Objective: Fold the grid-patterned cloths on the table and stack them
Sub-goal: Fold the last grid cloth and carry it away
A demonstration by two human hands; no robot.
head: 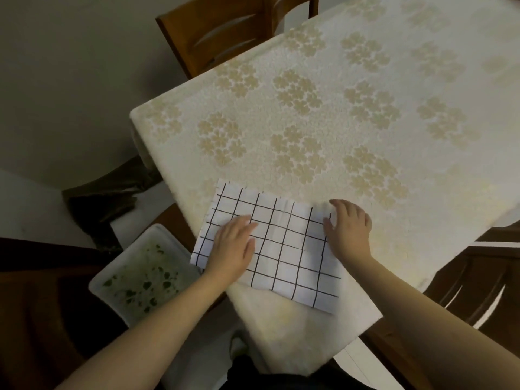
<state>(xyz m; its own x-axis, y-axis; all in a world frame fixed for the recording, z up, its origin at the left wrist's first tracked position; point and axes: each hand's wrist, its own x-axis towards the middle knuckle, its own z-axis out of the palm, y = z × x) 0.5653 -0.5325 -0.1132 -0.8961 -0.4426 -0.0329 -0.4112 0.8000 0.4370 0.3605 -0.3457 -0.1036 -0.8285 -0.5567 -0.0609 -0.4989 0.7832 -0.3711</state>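
A white cloth with a black grid [284, 249] lies flat as a rectangle at the table's near left corner, its left end hanging a little past the table edge. My left hand [233, 246] lies on the cloth's left half with fingers straight, pressing it down. At the cloth's right edge my right hand [349, 229] rests with fingers slightly bent, fingertips touching the upper right corner of the cloth. Only this one grid cloth is in view.
The table [365, 94] wears a cream tablecloth with beige flower clusters. Wooden chairs stand at the far left [225, 32] and at the right [484, 277]. A white tray with green bits [140, 277] sits below the table's left edge.
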